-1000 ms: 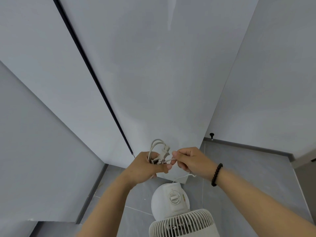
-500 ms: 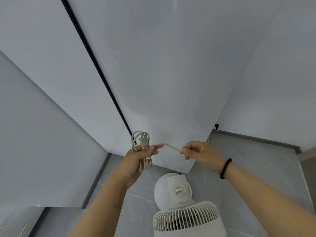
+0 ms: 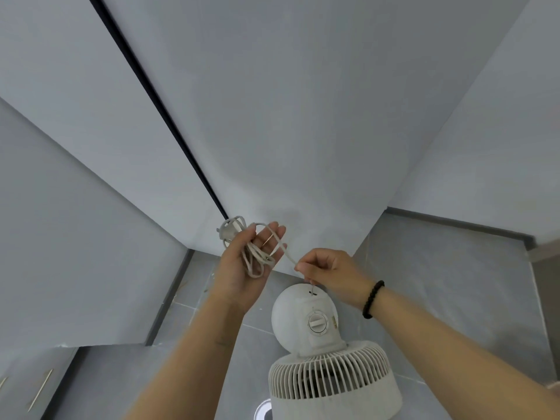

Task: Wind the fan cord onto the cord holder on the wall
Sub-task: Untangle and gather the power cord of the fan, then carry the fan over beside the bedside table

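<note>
Both hands are working above the fan: the left hand is lying open, cradling the coiled cord; the right hand is pinching the cord's slanting free run just beside it.

Your right hand covers the cord where it pinches it. At six o'clock the fan runs off the bottom edge. Both your forearms are cut off there too.
</note>
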Motion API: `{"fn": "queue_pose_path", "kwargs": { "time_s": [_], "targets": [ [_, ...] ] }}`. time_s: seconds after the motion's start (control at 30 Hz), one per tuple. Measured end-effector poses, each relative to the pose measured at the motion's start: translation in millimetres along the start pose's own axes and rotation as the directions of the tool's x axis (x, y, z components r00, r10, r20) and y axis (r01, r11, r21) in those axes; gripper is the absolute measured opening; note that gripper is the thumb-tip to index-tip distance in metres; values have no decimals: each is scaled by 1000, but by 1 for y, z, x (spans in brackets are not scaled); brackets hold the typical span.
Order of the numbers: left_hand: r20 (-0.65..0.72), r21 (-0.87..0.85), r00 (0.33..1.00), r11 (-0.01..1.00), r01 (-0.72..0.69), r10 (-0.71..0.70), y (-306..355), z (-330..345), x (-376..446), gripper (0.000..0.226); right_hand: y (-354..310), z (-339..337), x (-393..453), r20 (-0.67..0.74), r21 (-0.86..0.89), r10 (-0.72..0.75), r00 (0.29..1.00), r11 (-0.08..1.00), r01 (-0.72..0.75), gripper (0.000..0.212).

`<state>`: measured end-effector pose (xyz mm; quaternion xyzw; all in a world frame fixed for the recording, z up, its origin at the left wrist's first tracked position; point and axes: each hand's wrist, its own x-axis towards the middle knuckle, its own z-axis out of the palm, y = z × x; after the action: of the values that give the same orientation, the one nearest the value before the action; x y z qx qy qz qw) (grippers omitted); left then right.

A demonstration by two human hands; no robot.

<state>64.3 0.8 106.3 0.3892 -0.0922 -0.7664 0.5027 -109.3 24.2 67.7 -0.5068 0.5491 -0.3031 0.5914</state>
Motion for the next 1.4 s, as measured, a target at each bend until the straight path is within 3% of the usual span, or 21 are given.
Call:
{"fn": "queue_pose_path", "kwargs": {
  "time_s": [0.07,0.17,0.27,0.4,0.47,0.57,0.67,0.83,0.93,1.1,1.2,1.33,1.4],
  "targets": [
    [-18,11,1000,1000,1,-1,0,3,6,15,7,12,0,46,-57,18,999,998,-15,17],
    [-38,-37,999,999,-10,8,7,6,15,17,28,25,-3,98,-325,47,994,946,-13,27],
    [-68,-104,997,994,-42,35,24,0,26,21,52,18,-5,64,-398,97,993,915,-64,14],
    [-106,176,993,984,-23,43,32,-10,32,21,80,-6,-2,-125,-355,169,978,913,-203,9],
    [-138,430,990,901,56,4,23,-15,32,13,83,-13,2,-145,-376,150,978,906,-195,10],
    [-175,724,984,674,149,-29,-3,-19,30,14,78,-18,9,-125,-402,124,984,901,-165,16],
    [-184,855,978,474,211,-103,-34,-22,28,22,74,-16,19,-144,-406,136,980,895,-184,20],
    [-186,931,962,278,237,-199,-74,-30,25,25,68,-7,29,-181,-416,168,969,880,-230,29],
    [-196,917,942,288,274,-271,-85,-29,23,24,68,-6,33,-234,-346,205,950,896,-279,19],
    [-218,876,903,332,348,-371,-88,-35,20,9,67,-8,35,-260,-300,214,942,909,-289,27],
    [-288,865,922,343,367,-260,-91,-47,25,3,72,-10,33,-262,-257,237,935,917,-304,28],
    [-407,736,905,543,405,-124,-103,-65,28,13,83,-9,28,-306,-155,300,903,921,-358,7],
    [-461,631,876,641,437,-144,-110,-73,24,13,89,-6,25,-318,-122,330,889,916,-383,15]
  ]
}}
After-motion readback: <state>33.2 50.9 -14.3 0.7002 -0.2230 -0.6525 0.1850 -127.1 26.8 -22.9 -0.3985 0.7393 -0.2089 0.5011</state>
